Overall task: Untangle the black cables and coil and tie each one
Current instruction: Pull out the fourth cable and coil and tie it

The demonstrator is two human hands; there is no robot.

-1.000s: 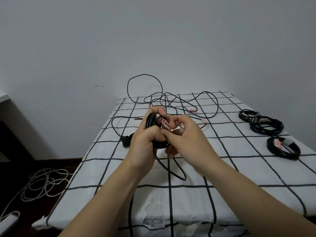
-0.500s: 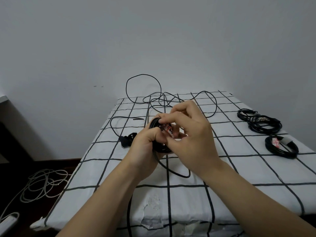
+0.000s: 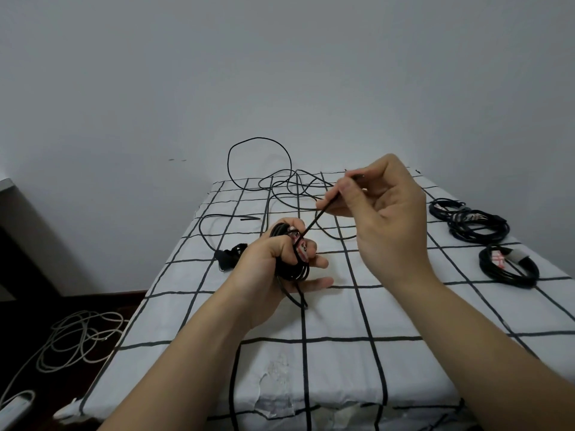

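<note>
Above the coil (image 3: pixel 292 272), my right hand (image 3: pixel 385 209) has just drawn the pinched tie (image 3: pixel 314 220) taut; my left hand (image 3: pixel 261 272) grips the coil, so I judge it nearly tied.

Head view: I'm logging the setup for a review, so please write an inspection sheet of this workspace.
Surface: checked cloth, worn patch at near edge.
Job's things: black coil; black strand taut from it; finished coils at right edge.
Clutter: nothing seen.
Grippers: left hand grips the coil; right hand pinches the strand.
Cables: loose black tangle at the far end, one loop rising against the wall.
Surroundings: white cable on the floor, left.
</note>
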